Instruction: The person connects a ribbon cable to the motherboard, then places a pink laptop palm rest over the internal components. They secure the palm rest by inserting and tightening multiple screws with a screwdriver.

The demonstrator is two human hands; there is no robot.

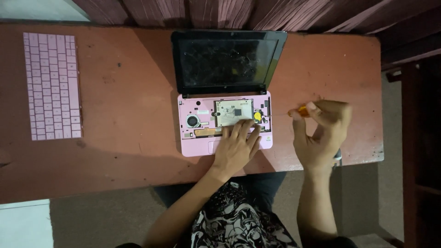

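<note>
A small pink laptop [193, 142] lies open on the reddish wooden table [124, 115], its keyboard taken off so the board, a fan and a yellow coin cell show. Its dark screen [225, 59] is tipped back flat. My left hand [236, 147] rests flat on the laptop's lower right deck, fingers spread over the exposed board. My right hand [321, 131] hovers to the right of the laptop, fingers pinched on a small orange-handled screwdriver [301, 111]. The removed pink keyboard [51, 85] lies at the far left of the table.
The table's right edge [380, 92] drops to a dark wooden frame and floor. Behind the table runs a dark red slatted wall [220, 11]. My patterned clothing [234, 220] and the grey floor show below the front edge.
</note>
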